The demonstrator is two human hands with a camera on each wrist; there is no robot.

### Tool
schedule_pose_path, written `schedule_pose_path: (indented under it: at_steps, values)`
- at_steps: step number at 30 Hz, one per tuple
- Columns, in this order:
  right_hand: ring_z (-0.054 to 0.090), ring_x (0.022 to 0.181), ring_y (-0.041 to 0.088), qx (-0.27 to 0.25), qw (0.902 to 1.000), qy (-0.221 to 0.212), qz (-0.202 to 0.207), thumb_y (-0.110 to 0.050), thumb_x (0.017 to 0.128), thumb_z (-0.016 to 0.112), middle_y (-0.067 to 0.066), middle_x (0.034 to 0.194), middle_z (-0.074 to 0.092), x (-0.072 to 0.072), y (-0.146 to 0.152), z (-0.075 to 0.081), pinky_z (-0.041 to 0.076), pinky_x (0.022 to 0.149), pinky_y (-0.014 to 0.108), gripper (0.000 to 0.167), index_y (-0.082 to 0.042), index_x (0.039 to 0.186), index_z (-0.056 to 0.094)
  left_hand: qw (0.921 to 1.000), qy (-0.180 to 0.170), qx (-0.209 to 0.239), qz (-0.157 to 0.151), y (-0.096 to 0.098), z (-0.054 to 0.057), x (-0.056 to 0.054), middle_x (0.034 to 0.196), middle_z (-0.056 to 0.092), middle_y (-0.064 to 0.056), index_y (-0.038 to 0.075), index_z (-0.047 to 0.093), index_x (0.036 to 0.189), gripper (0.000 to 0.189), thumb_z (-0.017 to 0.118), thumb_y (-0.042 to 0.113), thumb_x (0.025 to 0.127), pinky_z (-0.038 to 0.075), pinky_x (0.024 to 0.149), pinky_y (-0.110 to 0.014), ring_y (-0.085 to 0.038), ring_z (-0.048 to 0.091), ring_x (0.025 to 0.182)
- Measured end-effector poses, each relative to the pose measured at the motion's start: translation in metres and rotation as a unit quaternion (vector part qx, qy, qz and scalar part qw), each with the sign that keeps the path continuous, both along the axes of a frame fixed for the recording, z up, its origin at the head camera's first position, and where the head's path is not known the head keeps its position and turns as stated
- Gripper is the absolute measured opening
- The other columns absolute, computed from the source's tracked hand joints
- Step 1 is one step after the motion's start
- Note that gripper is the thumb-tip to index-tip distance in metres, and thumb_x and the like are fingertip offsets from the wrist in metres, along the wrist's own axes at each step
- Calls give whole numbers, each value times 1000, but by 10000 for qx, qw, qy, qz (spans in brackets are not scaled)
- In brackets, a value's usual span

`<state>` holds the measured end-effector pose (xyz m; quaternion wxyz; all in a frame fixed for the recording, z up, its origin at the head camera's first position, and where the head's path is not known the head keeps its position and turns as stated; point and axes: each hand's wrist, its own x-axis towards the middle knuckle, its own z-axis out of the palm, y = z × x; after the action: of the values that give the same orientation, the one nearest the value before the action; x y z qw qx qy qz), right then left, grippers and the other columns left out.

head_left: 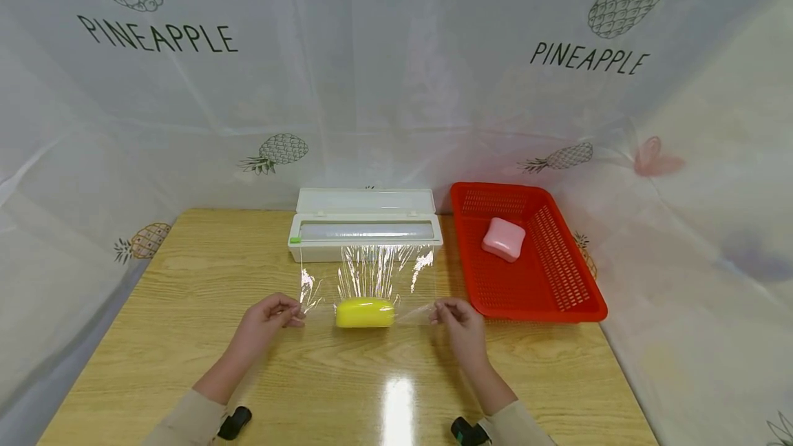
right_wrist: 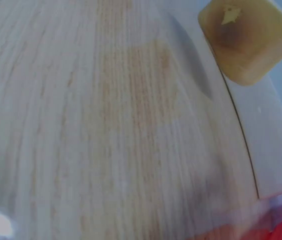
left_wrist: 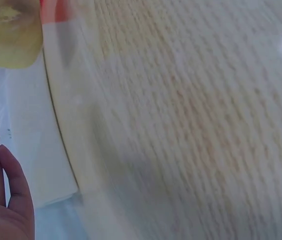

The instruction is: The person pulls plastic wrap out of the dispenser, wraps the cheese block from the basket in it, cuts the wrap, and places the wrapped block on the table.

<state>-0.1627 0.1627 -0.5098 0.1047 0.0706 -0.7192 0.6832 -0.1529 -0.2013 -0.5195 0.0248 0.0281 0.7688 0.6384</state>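
In the head view, clear cling film (head_left: 372,277) runs from a white dispenser box (head_left: 365,199) toward me, creased and shiny. At its near end is a smooth yellow bar (head_left: 365,312), soap-like, with film against it. My left hand (head_left: 266,327) pinches the film's near left corner; my right hand (head_left: 461,332) pinches the near right corner. The left wrist view catches part of the left hand (left_wrist: 6,192), with film over a fingertip, and the yellow bar (left_wrist: 8,42) above it. In the right wrist view the yellow bar (right_wrist: 253,42) shows at upper right; the right hand is out of that frame.
A red plastic basket (head_left: 463,253) stands to the right of the dispenser, with a pink bar (head_left: 504,239) inside. The dispenser's lid is raised, and the film roll (head_left: 365,230) shows within. Pineapple-print sheeting (head_left: 384,88) hangs behind the wooden table (head_left: 322,391).
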Motion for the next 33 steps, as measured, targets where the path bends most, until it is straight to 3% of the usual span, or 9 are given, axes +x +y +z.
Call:
schedule_pose_path:
  at_steps: [6,14,20,25,33]
  values:
    - [67,68,32,-8,9999,-73,-70,9,92,60,29,78,65,-8,-4,7,59,66,39,8,16,95,64,9999,-31,33,98,0,6,-8,93,67,-22,-14,59,107,14,53,-6,97,57,77,-43,-24,70,79]
    - [62,64,29,-57,9995,279,-123,11,91,60,32,74,61,-19,-14,17,58,61,33,10,20,94,62,9998,109,-104,157,-4,6,-21,92,67,-19,-9,60,110,15,54,-1,98,55,79,-50,-21,69,76]
    - [62,61,23,-153,9991,-305,-253,7,94,59,39,78,58,-27,-16,24,58,60,43,15,21,99,60,9998,18,-40,179,-1,7,-31,88,65,-19,-9,58,111,17,55,2,99,59,68,-38,-19,67,73]
    - [62,59,30,-57,9956,-849,-391,2,94,61,31,76,61,-44,-15,7,58,56,45,17,17,102,62,9989,-278,-276,253,2,8,-40,86,61,-15,-8,56,116,22,53,9,101,58,63,-35,-20,63,71]
    - [55,47,13,80,9880,-1433,-564,-1,95,60,10,66,58,-59,-19,-16,55,46,34,16,13,101,62,9964,-624,-458,335,5,1,-53,85,62,-11,-7,54,118,22,51,8,102,56,57,-32,-18,58,66]
